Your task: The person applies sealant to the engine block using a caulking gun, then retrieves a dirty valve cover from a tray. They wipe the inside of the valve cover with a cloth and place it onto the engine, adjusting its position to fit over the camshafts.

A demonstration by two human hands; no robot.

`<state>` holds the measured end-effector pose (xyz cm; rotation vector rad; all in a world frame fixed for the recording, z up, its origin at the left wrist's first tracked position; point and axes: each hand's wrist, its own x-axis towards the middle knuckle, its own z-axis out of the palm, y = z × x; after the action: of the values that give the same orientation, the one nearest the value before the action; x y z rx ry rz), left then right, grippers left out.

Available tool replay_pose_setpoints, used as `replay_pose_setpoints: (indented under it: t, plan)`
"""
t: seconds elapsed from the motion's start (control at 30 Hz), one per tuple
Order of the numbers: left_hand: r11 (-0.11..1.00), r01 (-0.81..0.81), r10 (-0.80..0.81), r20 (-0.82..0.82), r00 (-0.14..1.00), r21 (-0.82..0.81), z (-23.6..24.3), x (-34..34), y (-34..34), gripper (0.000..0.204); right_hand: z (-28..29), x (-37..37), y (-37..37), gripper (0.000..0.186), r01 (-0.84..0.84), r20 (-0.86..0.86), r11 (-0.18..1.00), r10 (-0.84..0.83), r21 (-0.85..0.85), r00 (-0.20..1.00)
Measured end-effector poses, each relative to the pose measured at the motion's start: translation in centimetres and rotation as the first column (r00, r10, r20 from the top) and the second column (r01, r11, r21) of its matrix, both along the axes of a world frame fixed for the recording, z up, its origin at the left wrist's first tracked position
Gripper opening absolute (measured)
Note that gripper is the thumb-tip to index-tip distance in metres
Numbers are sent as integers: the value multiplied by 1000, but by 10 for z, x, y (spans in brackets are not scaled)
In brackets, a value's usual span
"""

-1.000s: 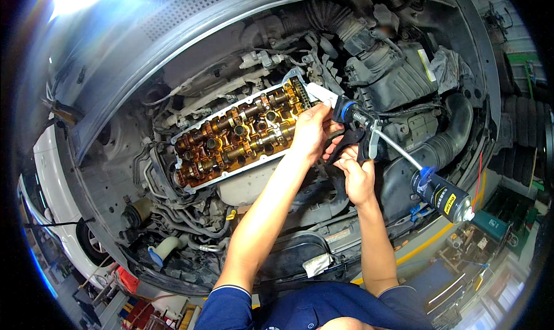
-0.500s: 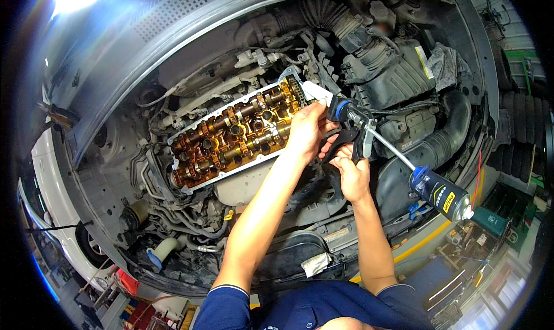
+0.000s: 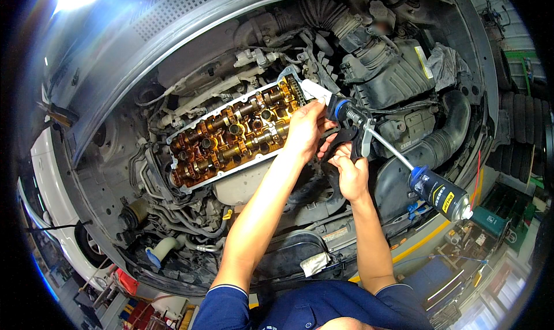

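A sealant gun [image 3: 360, 125], with a black handle, grey lever and spring, is held slantwise over the right side of the engine bay. My left hand [image 3: 304, 128] grips it near its white end piece [image 3: 315, 92] and blue ring. Below, my right hand [image 3: 351, 174] is closed around the black handle; some fingertips are hidden behind it. A thin metal rod [image 3: 393, 148] runs down right from the gun to a black and blue cartridge [image 3: 440, 194] with a white tip. Beside my left hand lies the uncovered cylinder head [image 3: 236, 131], its oily golden camshafts exposed.
The raised hood [image 3: 179, 18] spans the top. An air filter box [image 3: 392, 76] and a ribbed black air duct [image 3: 444, 139] lie at right. A white cloth [image 3: 315, 264] rests on the front edge. Stacked tires [image 3: 516, 122] and a white car [image 3: 55, 186] stand beyond.
Almost nothing differs. Both hands keep their hold on the sealant gun; the cartridge at the rod's end has shifted very slightly left.
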<state>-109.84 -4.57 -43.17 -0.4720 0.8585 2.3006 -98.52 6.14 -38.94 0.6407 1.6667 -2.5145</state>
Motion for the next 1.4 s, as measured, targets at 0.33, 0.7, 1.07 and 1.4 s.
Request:
replay_pose_setpoints:
  t: [0.33, 0.7, 1.07, 1.4]
  plan:
    - [1000, -13, 12, -37, 999, -23, -10, -2, 2, 29, -1, -2, 0, 41, -40, 8, 998, 39, 57, 999]
    - [999, -31, 30, -24, 999, -12, -1, 2, 3, 27, 0, 2, -2, 39, 11, -2, 1000, -11, -19, 1000]
    - [999, -28, 28, -5, 1000, -21, -1, 5, 1, 27, 3, 4, 0, 40, -31, 17, 999, 31, 27, 999]
    - [999, -34, 34, -23, 999, 0, 4, 14, 3, 28, 9, 15, 2, 45, -32, -1, 999, 32, 28, 999]
